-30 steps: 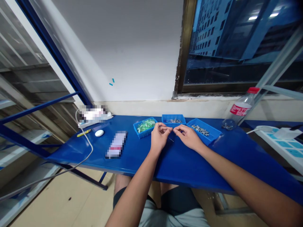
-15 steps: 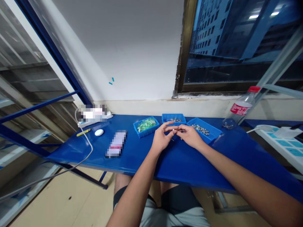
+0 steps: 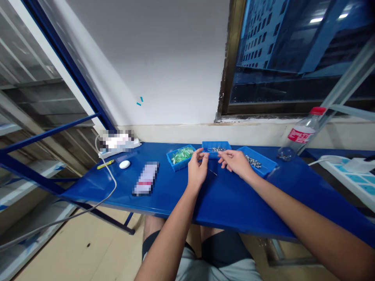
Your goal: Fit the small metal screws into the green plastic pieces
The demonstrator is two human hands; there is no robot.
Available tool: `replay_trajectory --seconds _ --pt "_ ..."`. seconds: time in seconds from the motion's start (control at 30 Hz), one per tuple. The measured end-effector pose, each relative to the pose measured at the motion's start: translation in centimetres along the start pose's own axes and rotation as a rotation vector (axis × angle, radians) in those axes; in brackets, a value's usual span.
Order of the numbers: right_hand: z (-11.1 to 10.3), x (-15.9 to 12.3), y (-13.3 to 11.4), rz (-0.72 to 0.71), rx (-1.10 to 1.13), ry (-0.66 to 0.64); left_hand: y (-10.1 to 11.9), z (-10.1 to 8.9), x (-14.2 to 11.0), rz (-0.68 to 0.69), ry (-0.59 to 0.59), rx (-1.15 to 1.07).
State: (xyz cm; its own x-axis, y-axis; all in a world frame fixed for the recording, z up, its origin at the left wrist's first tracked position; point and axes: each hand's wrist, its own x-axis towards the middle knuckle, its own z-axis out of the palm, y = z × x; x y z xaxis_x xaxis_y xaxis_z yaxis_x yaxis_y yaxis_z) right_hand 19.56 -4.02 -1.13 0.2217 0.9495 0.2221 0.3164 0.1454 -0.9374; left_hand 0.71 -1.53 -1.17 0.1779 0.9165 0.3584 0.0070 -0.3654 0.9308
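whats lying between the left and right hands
A thin metal pin lies on the blue workbench between the left hand and the right hand, as the head view shows.

Bare left hand [image 3: 198, 169] and bare right hand [image 3: 234, 164], bare left forearm [image 3: 168, 234] and right forearm [image 3: 304, 222], dark navy shorts [image 3: 225, 248], pale grey fabric [image 3: 202, 269] across the lap, bare thighs [image 3: 152, 225] showing beyond.

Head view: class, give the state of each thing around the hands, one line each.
Left hand: raised, fingertips together by the middle blue tray.
Right hand: fingers reaching toward that tray.
Middle blue tray: holds metal pins.
Left blue tray: holds green pieces.
Right blue tray: holds silver metal parts.
Loose pin: lying on the blue bench.
Plastic bottle: capped.
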Motion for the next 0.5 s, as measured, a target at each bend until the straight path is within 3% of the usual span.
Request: replay_trajectory --seconds 0.13,0.23,0.33,0.5 --pt "-0.2 -1.8 -0.1 -0.408 -0.419 -0.192 0.6 -0.1 -0.2 0.005 -0.002 -0.001" --pt "-0.1 -2.7 -0.2 -0.609 -0.581 -0.361 0.7 -0.1 -0.2 0.002 0.007 0.0" --pt "0.2 -3.1 -0.6 -0.667 -0.705 -0.419 0.6 -0.1 -0.2 -0.011 0.003 0.007" --pt "0.7 -3.5 -1.2 -0.695 -0.854 -0.355 0.8 -0.1 -0.2 -0.01 0.003 0.0"
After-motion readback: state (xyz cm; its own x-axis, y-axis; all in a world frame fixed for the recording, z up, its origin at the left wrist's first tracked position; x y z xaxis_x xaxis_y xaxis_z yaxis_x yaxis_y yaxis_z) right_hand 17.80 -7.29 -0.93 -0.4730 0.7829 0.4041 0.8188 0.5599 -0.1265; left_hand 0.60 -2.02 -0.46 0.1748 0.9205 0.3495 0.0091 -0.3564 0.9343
